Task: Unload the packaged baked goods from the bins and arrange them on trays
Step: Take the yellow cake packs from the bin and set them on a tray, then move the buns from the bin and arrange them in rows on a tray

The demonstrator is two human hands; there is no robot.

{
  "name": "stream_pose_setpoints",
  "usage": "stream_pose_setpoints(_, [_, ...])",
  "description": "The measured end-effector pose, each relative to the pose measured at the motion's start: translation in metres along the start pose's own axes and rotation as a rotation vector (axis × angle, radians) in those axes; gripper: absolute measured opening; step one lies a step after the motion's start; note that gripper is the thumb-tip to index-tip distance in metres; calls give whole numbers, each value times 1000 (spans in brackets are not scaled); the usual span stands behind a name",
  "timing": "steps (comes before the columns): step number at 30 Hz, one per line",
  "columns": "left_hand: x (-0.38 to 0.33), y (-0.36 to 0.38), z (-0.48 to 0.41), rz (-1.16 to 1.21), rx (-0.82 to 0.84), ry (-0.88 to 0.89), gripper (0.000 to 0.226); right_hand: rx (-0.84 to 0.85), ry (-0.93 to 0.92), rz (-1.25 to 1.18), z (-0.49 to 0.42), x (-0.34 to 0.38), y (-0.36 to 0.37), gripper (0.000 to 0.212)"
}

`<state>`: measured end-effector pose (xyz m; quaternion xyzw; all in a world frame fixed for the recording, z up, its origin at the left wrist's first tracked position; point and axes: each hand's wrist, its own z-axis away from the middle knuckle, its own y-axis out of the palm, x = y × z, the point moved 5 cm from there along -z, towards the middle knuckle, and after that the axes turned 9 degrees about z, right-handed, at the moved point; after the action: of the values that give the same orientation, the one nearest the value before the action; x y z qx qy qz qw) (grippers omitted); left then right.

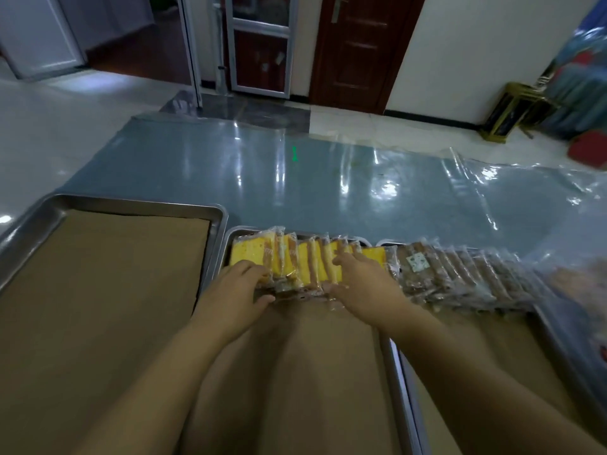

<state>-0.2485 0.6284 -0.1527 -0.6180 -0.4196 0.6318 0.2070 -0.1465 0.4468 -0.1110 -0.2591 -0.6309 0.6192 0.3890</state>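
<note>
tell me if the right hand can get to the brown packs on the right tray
Probably yes. The right hand rests on the yellow cake packs in the middle tray; the brown packs lie just beside it on the next tray, uncovered, with nothing between.

A plastic-covered table [262,178] bears a left tray [138,202], middle tray [227,244] and right tray [558,343] side by side.
</note>
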Motion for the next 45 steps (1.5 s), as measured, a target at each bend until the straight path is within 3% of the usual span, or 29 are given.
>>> stream_pose_setpoints(15, [-195,3,75,-105,8,271,35,-41,-60,176,176,-119,-94,43])
stream_pose_setpoints(25, [-378,67,131,-103,14,382,34,-232,-196,209,302,-231,-167,34])
stream_pose_setpoints(36, [-511,121,115,-19,62,552,27,-453,79,63,359,-383,-223,19])
stream_pose_setpoints(45, [-580,180,18,30,131,652,34,-303,224,157,308,-499,-235,24])
